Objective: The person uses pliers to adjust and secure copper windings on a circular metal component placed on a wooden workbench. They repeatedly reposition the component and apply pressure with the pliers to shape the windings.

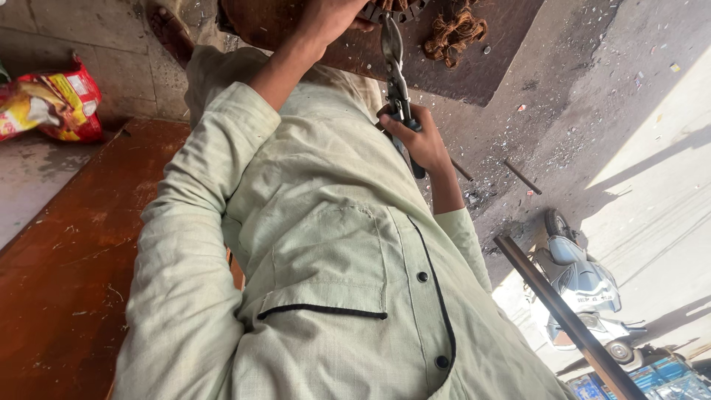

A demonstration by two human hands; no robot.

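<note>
Right-hand fingers (396,137): wrapped tight around the dark handles of a pair of pliers; the grip is clamped on the tool.
Right hand (418,141): seen at the upper middle of the view, wrist bent, the pale green sleeve cuff just behind it.
Pliers (394,70): long metal jaws are pointed toward the top edge, the tips being met by a round metal part with slots.
Slotted metal part (392,9): only its lower rim is shown at the top edge; it is touched by the plier tips.
Left hand (329,15): laid on or against the slotted part at the top edge; whether its fingers are curled shut or spread cannot be told, since they are cut off by the frame.
Copper wire tangle (453,31): a brown bundle is lain on a dark board, just beside the slotted part.
Dark board (503,52): the wire is carried by it; metal scraps are scattered beyond it on the ground.
Shirt (333,259): pale green, with a dark-trimmed pocket and dark buttons, filling the middle of the view.
Counter (67,281): reddish-brown wood along one side.
Snack bag (52,104): red and yellow, crumpled, lain near the counter's end.
Scooter (585,289): parked on the sunlit street, well apart from the hands.
</note>
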